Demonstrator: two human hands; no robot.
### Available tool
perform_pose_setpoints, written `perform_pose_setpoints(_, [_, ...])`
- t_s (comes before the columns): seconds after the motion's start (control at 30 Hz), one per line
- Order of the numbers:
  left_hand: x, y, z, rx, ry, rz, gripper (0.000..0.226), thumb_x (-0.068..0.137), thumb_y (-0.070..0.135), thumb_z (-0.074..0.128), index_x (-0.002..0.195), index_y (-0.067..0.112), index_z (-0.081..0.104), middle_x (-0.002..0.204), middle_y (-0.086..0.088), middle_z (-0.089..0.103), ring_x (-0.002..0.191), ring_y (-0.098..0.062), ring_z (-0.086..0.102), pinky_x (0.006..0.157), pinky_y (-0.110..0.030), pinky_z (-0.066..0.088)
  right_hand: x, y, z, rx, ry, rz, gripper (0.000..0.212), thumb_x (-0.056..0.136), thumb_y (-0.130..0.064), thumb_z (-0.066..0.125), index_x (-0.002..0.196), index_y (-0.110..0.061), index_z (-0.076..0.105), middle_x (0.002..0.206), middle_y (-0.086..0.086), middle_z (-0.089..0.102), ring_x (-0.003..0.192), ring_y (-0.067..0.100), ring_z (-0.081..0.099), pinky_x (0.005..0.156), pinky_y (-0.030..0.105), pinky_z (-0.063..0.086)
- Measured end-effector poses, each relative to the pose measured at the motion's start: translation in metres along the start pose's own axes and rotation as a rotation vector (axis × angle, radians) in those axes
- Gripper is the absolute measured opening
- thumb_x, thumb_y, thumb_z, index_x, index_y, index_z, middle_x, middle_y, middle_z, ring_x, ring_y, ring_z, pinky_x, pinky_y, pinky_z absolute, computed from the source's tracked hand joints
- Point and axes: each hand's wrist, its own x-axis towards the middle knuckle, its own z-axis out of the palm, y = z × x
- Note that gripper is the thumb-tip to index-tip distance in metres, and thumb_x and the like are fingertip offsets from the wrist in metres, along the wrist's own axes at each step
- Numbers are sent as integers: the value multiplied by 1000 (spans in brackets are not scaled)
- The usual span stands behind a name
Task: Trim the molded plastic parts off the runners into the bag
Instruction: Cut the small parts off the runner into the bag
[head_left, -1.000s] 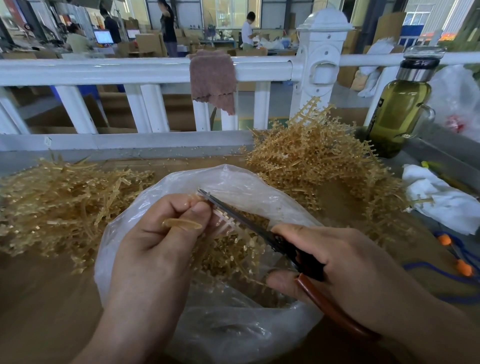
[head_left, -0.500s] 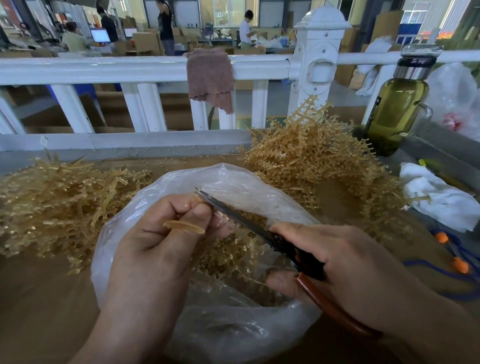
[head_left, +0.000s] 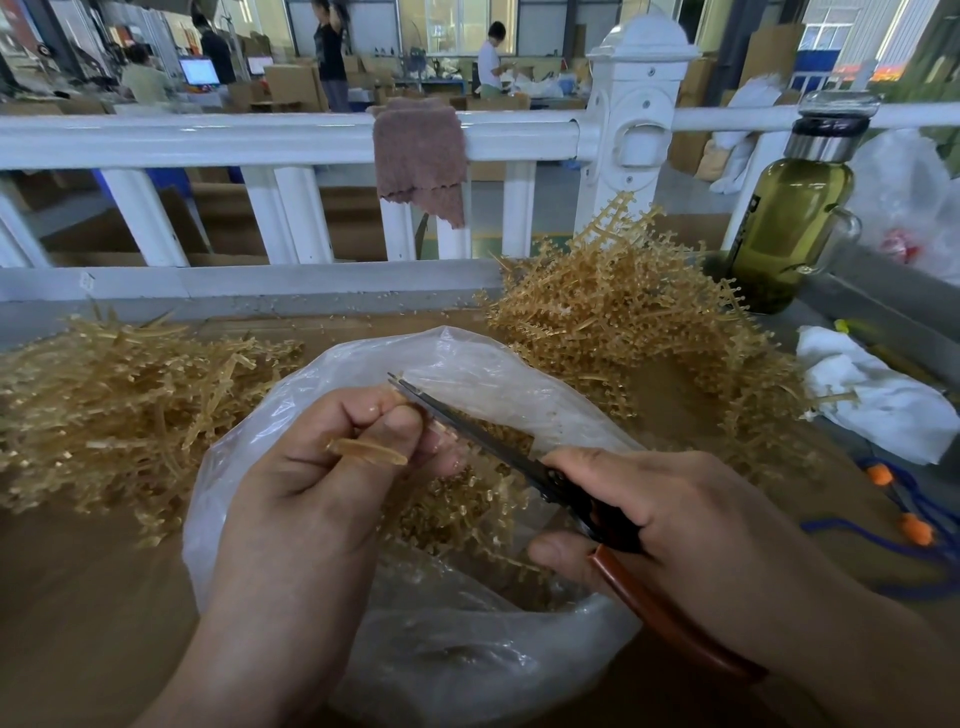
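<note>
Head view shows you pinching a runner (head_left: 369, 451) in your left hand (head_left: 311, 493), thumb pressed against curled fingers, with 1 amber end sticking out across the thumb. The runner sits above the open mouth of the bag (head_left: 467, 665), and its far part is mostly hidden behind your fingers. Your right hand (head_left: 691, 525) grips the scissors (head_left: 519, 462), fingers wrapped round the black and brown handles; the blades lie nearly together and run alongside your left fingertips, their tips just past your index finger. Inside the clear bag lies a heap of small amber parts (head_left: 457, 509), below both hands. The bag rests on the brown table (head_left: 78, 597). To your left, just beside the bag, is 1 flat pile (head_left: 119, 395) of thin amber strips. To your right, behind the bag, is a taller pile (head_left: 634, 312) of comb-like runners with teeth on them. Past that pile a bottle (head_left: 789, 228) of greenish liquid stands upright, and a white rag (head_left: 872, 400) lies near the table's right edge, with a blue cord (head_left: 914, 525) carrying orange pieces nearer you. A white rail (head_left: 182, 137) runs along the back, with a brown cloth (head_left: 421, 156) draped over it.
</note>
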Motion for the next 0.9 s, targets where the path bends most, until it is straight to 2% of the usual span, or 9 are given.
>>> perform_pose_setpoints(0.17, [1, 0, 0, -20, -6, 0, 7, 77, 28, 72, 72, 24, 73, 72, -2, 72, 70, -16, 74, 70, -25, 59, 1, -2, -1, -4, -7, 6, 39, 90, -66, 48, 102, -32, 62, 69, -17, 54, 66, 4, 55, 57, 17, 41])
perform_pose_setpoints(0.3, [2, 0, -1, -23, -19, -4, 6, 78, 24, 75, 72, 24, 73, 72, -3, 72, 69, -19, 74, 67, -26, 59, 1, -3, -2, -26, -9, 8, 38, 90, -66, 47, 97, -31, 62, 68, -15, 53, 65, 5, 54, 57, 20, 41])
perform_pose_setpoints(0.37, [2, 0, -2, -32, -34, -1, 8, 72, 25, 81, 73, 23, 74, 74, -4, 73, 70, -19, 74, 68, -26, 59, 1, -3, -2, -25, -15, 9, 40, 90, -67, 46, 97, -31, 62, 68, -15, 54, 64, 6, 54, 57, 21, 41])
perform_pose_setpoints(0.43, [2, 0, -2, -47, -38, 1, 11, 71, 33, 77, 74, 23, 74, 74, -3, 73, 71, -17, 74, 70, -26, 59, 1, -3, -2, -29, -16, 10, 39, 90, -66, 46, 98, -32, 61, 69, -16, 54, 65, 5, 54, 56, 21, 41])
perform_pose_setpoints(0.57, [3, -2, -2, -21, -32, 12, 8, 72, 28, 81, 74, 24, 74, 73, -1, 73, 71, -17, 74, 69, -26, 59, 1, -3, -3, -25, -19, 14, 43, 89, -68, 45, 100, -31, 62, 71, -14, 56, 66, 5, 55, 58, 23, 42])
perform_pose_setpoints(0.7, [3, -1, -2, -39, -37, 5, 11, 74, 33, 76, 76, 23, 74, 74, -4, 73, 72, -20, 75, 70, -27, 59, 1, -3, -3, -15, -21, 9, 44, 89, -70, 44, 101, -31, 62, 71, -15, 57, 67, 5, 56, 58, 21, 41])
perform_pose_setpoints(0.77, [3, -1, -2, -27, -37, 2, 7, 75, 26, 80, 75, 23, 74, 74, -4, 73, 71, -21, 74, 69, -27, 59, 1, -2, -3, -15, -15, 6, 40, 89, -68, 45, 98, -32, 61, 70, -16, 55, 67, 5, 55, 57, 18, 40])
perform_pose_setpoints(0.9, [2, 1, 0, -29, -24, -1, 6, 76, 29, 73, 72, 25, 74, 71, -3, 72, 69, -19, 74, 69, -28, 60, 1, -1, -2, -6, -10, -5, 39, 91, -67, 47, 99, -31, 61, 70, -15, 55, 65, 4, 55, 56, 20, 41])
